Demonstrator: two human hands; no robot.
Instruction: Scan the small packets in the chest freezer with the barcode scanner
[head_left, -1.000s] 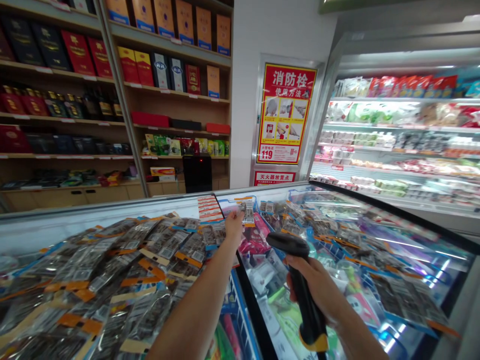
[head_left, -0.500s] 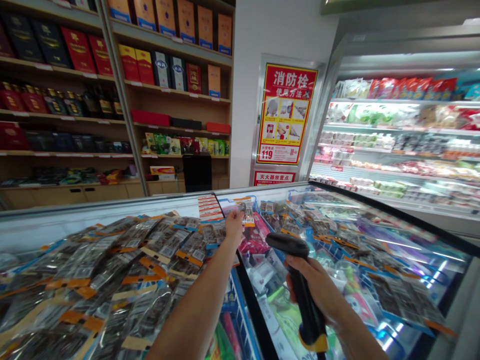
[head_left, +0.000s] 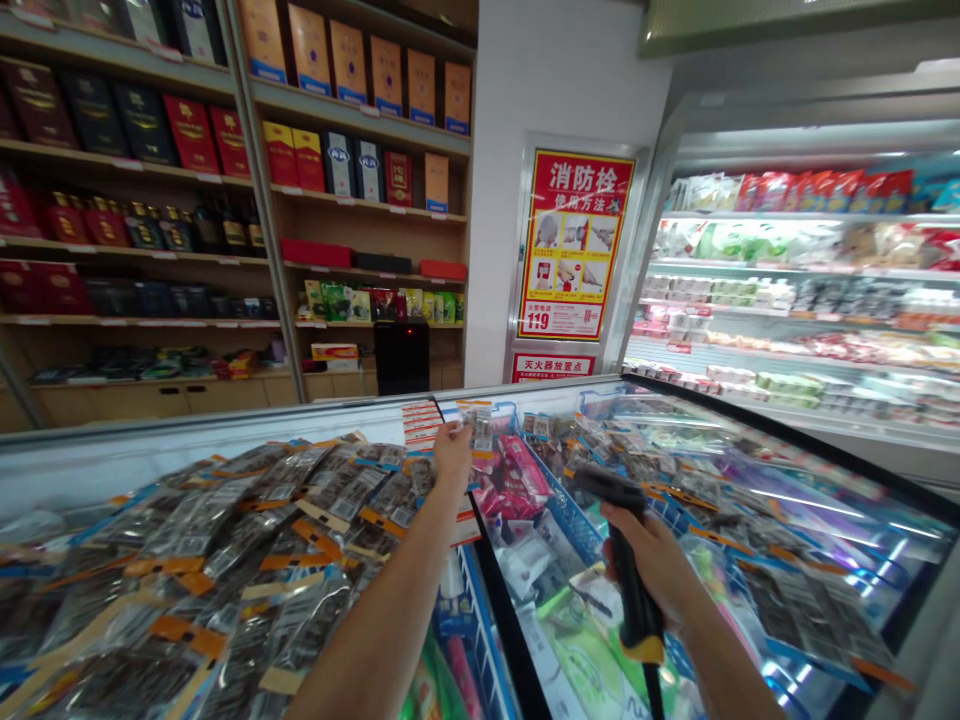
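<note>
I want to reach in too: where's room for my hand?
Between the held packet and the scanner, above the pink packets; also over the brown heap, beside the white back wall. Crowded: the heap itself and right-side packets.

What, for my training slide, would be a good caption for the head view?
Left hand holding a small packet, right hand a black handheld scanner, above piled packaged goods.

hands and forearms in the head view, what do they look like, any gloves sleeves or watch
The left hand and right hand are bare, with no gloves. No sleeve shows on the left forearm or right forearm, and no watch or bracelet either. Rings are too small to tell.
</note>
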